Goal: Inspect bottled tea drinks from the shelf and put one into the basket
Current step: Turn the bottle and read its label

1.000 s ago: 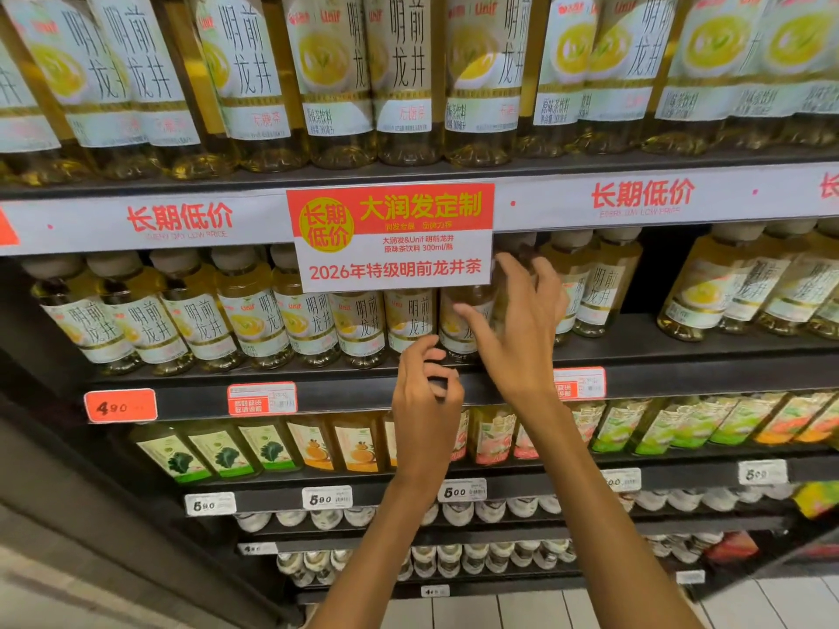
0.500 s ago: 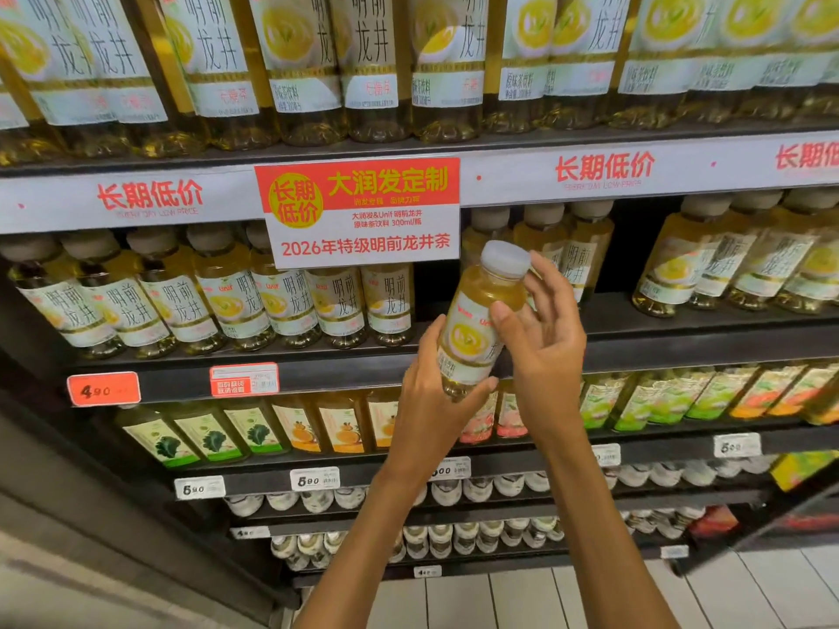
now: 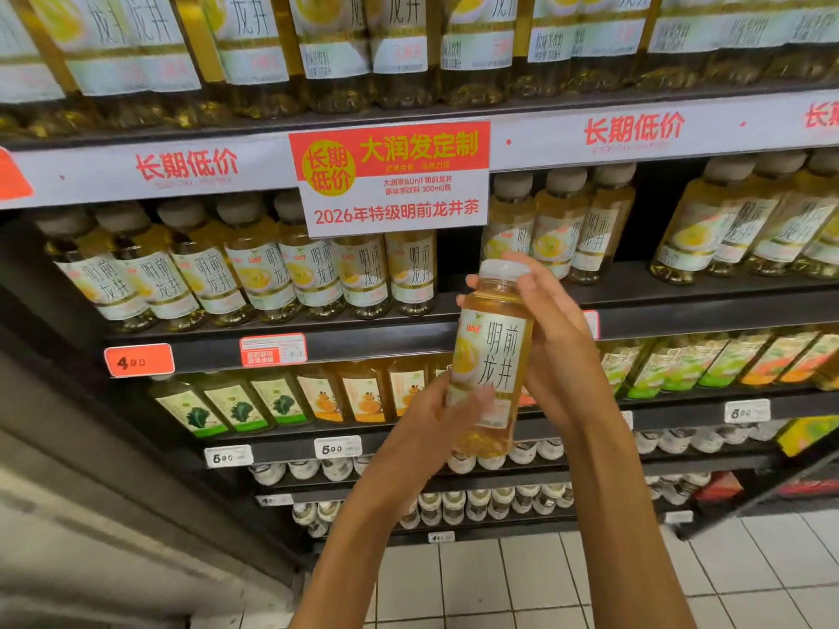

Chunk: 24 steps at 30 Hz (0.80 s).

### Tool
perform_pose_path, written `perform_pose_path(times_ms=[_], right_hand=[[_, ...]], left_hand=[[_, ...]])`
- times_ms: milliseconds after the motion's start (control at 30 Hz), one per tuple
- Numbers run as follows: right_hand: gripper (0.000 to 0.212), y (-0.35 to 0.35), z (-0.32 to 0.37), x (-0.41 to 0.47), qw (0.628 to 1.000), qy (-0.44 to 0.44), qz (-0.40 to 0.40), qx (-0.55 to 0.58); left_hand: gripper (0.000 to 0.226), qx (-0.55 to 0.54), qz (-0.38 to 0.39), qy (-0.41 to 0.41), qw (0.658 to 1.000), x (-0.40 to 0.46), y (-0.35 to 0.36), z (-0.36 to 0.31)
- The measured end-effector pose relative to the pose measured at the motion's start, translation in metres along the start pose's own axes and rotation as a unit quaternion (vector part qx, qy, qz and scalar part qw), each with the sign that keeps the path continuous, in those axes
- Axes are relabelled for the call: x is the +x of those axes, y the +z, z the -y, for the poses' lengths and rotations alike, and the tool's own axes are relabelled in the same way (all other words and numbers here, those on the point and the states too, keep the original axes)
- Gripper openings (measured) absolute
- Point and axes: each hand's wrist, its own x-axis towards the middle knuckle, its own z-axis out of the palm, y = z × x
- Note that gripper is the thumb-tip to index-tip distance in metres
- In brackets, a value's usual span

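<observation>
Tea bottle (image 3: 492, 356) upright, base hidden by left hand (image 3: 436, 429), right hand (image 3: 556, 342) behind

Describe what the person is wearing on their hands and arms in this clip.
Nothing shows on either one. The left hand and right hand are bare, without gloves, rings, a watch or bracelets, and both forearms are uncovered down to the frame's bottom edge; no sleeve is in view.

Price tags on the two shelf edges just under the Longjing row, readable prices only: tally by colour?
Red tag, 4.90: 1
White tags, 5.90, 5.90 and 5.00: 3
Total: 4
Tags that are partly hidden or unreadable are not counted.
</observation>
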Motion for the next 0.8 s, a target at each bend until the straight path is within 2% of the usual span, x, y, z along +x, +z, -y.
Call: perform_pose_path(times_ms=[67,167,333,433,533,633,700,800], right_hand=[[0.034,0.006,-0.001,-0.004,1.0,0.009,0.001,-0.001],[0.037,0.013,-0.001,-0.008,1.0,0.021,-0.015,-0.006],[0.049,0.023,-0.002,-0.014,0.994,0.078,0.005,0.075],[0.046,0.023,-0.005,-0.022,0.995,0.067,-0.045,0.059],[0.038,0.02,-0.005,-0.033,0.996,0.035,-0.085,-0.01],[0.037,0.02,-0.005,-0.044,0.992,0.021,-0.101,-0.072],[0.044,0.021,-0.003,-0.047,0.991,0.023,-0.082,-0.107],[0.051,0.02,0.002,-0.047,0.995,0.035,-0.04,-0.088]], left_hand=[[0.054,-0.051,-0.018,-0.009,0.998,-0.005,-0.001,-0.003],[0.064,-0.094,-0.035,-0.013,0.995,-0.01,-0.006,-0.001],[0.074,-0.231,0.073,-0.05,0.969,-0.022,-0.01,0.0],[0.069,-0.183,0.087,-0.064,0.977,-0.026,-0.012,0.001],[0.064,-0.065,0.023,-0.077,0.995,-0.028,-0.012,0.0],[0.057,-0.022,0.002,-0.076,0.997,-0.034,-0.001,0.001],[0.052,-0.044,-0.015,-0.067,0.997,-0.038,0.005,0.006],[0.062,-0.2,0.008,-0.082,0.976,-0.035,0.002,0.016]])
